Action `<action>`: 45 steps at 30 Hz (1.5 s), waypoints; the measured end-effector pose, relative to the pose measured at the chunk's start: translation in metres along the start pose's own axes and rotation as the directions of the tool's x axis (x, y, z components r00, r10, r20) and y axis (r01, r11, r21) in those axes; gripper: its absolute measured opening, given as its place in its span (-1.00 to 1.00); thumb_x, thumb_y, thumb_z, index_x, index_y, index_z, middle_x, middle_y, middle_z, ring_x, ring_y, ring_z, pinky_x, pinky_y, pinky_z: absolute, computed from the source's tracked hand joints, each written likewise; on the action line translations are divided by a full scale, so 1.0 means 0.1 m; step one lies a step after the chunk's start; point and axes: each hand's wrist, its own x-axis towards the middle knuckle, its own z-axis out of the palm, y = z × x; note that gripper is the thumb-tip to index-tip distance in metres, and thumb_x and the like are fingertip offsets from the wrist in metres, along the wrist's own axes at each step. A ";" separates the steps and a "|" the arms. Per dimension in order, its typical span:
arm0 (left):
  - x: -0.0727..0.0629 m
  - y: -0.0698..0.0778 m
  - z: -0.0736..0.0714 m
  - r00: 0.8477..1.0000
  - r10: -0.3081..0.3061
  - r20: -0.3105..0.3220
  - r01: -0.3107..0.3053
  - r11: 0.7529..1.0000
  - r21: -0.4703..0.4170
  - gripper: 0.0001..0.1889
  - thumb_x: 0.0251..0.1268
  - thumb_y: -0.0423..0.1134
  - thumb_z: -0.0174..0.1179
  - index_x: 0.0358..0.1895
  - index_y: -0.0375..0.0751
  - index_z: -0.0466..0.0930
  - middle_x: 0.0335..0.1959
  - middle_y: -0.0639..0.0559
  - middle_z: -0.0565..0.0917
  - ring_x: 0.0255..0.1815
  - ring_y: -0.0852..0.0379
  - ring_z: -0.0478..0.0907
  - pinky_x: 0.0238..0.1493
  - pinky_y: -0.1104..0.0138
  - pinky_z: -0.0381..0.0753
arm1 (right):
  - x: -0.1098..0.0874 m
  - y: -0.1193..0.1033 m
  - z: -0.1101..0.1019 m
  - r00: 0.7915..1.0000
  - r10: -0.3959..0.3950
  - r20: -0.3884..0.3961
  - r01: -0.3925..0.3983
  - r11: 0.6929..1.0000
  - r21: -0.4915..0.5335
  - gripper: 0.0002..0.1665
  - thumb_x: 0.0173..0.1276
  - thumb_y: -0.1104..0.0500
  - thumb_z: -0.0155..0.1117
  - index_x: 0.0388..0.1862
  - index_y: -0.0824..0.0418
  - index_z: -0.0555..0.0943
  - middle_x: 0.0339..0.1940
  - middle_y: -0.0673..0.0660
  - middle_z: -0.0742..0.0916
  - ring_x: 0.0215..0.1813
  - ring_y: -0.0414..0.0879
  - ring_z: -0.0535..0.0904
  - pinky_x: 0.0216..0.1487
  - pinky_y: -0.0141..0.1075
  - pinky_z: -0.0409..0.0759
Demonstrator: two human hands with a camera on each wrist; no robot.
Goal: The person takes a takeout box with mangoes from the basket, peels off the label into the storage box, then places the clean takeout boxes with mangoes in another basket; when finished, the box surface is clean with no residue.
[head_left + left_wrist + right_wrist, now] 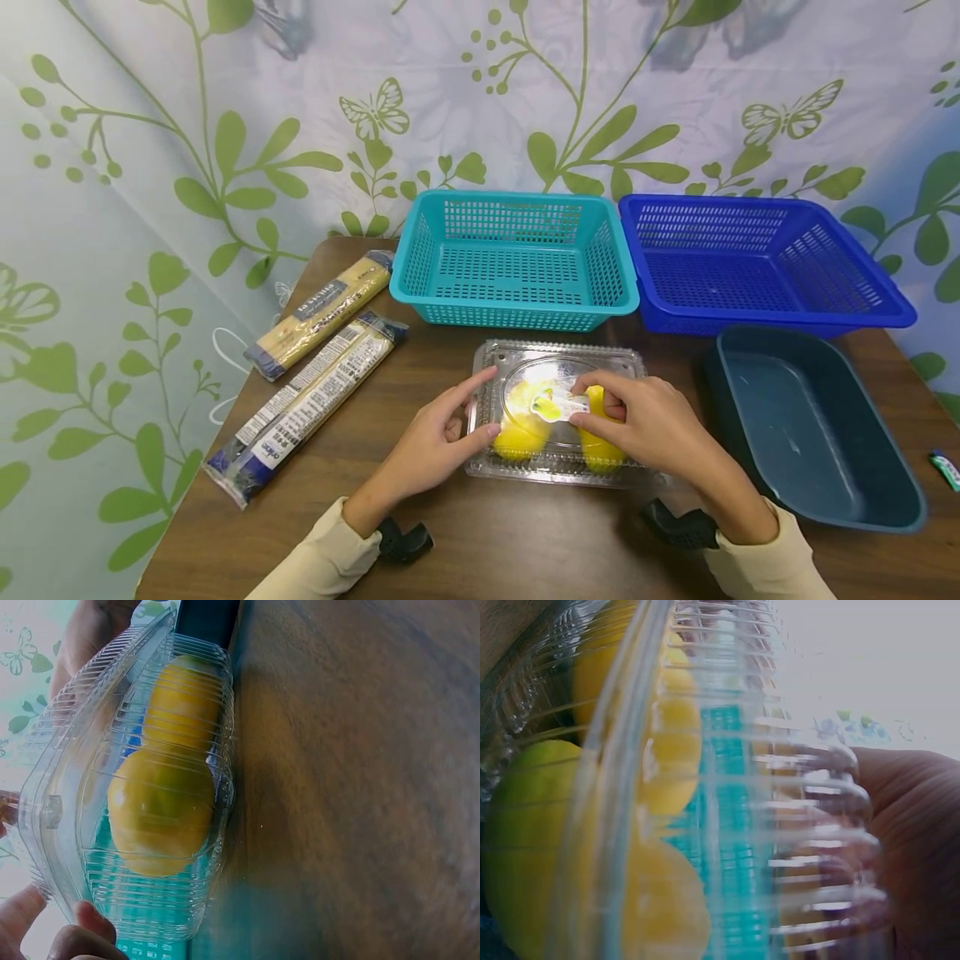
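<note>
A clear plastic clamshell container (557, 467) of yellow lemons (522, 440) lies in front of me on the table, its lid over the fruit. A lemon-printed label (551, 405) is on the lid. My left hand (438, 437) holds the container's left edge, thumb and forefinger spread on the rim and the other fingers curled at the side. In the left wrist view, its fingertips are right at the ridged rim. My right hand (647, 417) reaches over the lid, with bent thumb and forefinger at the label's right end. Ridged plastic partly hides that hand in the right wrist view.
Behind the container stand a turquoise basket (517, 317) and a blue basket (772, 321). A dark teal tub (810, 442) is at the right. Two spaghetti packets (322, 312) lie at the left. A small green-and-white item (945, 469) is near the right edge.
</note>
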 end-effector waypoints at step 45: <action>-0.01 0.02 0.02 1.000 0.006 -0.022 -0.006 1.000 0.031 -0.30 0.41 0.07 0.31 0.55 0.39 0.25 -0.26 -0.03 0.43 -0.65 0.26 0.13 -0.63 0.39 0.20 | -0.02 0.01 -0.02 1.000 -0.023 0.008 0.022 0.998 0.057 -0.72 0.28 -0.13 0.52 -0.06 -0.17 0.72 -0.67 -0.24 0.32 -0.63 -0.30 0.22 -0.54 -0.36 0.17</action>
